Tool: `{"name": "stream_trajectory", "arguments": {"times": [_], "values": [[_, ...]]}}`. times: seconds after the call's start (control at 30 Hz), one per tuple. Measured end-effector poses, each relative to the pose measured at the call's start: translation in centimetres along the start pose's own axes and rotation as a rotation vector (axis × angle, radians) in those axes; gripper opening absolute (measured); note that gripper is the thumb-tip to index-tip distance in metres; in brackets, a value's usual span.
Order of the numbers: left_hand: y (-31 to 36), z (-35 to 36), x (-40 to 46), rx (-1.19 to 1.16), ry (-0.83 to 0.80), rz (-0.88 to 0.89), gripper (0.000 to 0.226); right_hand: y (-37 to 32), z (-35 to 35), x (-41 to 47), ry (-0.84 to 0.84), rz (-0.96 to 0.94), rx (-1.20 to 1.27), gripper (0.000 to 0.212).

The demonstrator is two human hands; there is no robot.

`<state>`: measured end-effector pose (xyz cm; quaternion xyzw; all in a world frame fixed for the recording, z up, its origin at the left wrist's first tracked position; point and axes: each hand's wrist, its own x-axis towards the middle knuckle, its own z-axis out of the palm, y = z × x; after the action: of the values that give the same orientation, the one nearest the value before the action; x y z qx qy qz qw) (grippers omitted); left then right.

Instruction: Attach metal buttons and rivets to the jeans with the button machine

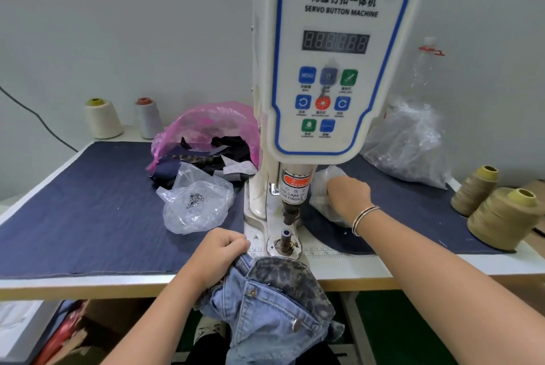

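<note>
A white servo button machine (330, 63) stands at the table's middle, its lower die post (285, 239) on the base plate. Light blue jeans (271, 305) with a leopard-print waistband hang over the table's front edge, a metal button and a rivet showing on them. My left hand (221, 252) grips the jeans' waistband just left of the die post. My right hand (348, 196) reaches into a small clear plastic bag (324, 184) right of the machine's head, fingers curled inside it; what they hold is hidden.
A clear bag with metal buttons (194, 202) lies left of the machine. Behind it sits a pink bag of fabric scraps (206, 140). Thread cones stand at back left (103, 119) and at right (501, 217). A large clear bag (410, 146) rests at back right. Dark denim mat (88, 202) covers the table.
</note>
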<state>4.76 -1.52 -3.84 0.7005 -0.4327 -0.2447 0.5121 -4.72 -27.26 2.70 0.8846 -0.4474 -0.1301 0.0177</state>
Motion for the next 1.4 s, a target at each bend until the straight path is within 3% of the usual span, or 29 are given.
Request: {"name": "stream_trajectory", "arguments": {"times": [0.1, 0.2, 0.3, 0.43, 0.5, 0.57, 0.6, 0.67, 0.73, 0.8, 1.2, 1.33, 1.4], "values": [[0.1, 0.0, 0.0, 0.030, 0.011, 0.006, 0.041, -0.1, 0.4, -0.3, -0.019, -0.043, -0.028, 0.029], [0.1, 0.0, 0.0, 0.026, 0.014, -0.001, 0.042, 0.7, 1.8, -0.3, 0.279, -0.126, 0.033, 0.019], [0.1, 0.0, 0.0, 0.026, 0.017, -0.003, 0.042, 1.4, 2.4, -0.7, 0.320, -0.134, 0.116, 0.011], [0.0, 0.0, 0.1, 0.025, 0.018, -0.008, 0.044, 3.1, 2.6, -1.7, 0.435, -0.111, 0.481, 0.033], [0.0, 0.0, 0.1, 0.018, 0.015, -0.008, 0.045, 4.0, 2.2, -3.4, 0.486, -0.082, 0.733, 0.025], [-0.1, 0.0, 0.1, 0.021, 0.016, -0.007, 0.045, 4.0, 1.7, -5.9, 0.498, -0.054, 1.141, 0.014], [-0.1, 0.0, 0.1, 0.023, 0.018, -0.005, 0.044, 3.5, 1.7, -7.5, 0.454, -0.060, 1.352, 0.011], [-0.1, 0.1, 0.2, 0.025, 0.021, -0.005, 0.044, 1.7, 2.6, -10.5, 0.161, -0.084, 1.649, 0.006], [-0.1, 0.1, 0.1, 0.019, 0.022, -0.007, 0.043, -0.5, 3.8, -12.5, -0.188, -0.112, 1.785, 0.005], [-0.1, 0.1, 0.1, 0.016, 0.024, -0.009, 0.044, -2.0, 4.4, -13.3, -0.379, -0.130, 1.897, 0.005], [0.4, 0.1, -0.1, 0.025, 0.030, -0.019, 0.039, -3.2, 3.7, -13.1, -0.737, 0.015, 2.225, 0.011], [0.6, 0.1, -0.1, 0.023, 0.024, -0.020, 0.039, -3.3, 3.4, -13.5, -0.836, 0.047, 2.349, 0.028], [0.7, 0.2, -0.1, 0.028, 0.026, -0.015, 0.039, -3.1, 3.1, -13.8, -0.862, 0.064, 2.385, 0.025]]}}
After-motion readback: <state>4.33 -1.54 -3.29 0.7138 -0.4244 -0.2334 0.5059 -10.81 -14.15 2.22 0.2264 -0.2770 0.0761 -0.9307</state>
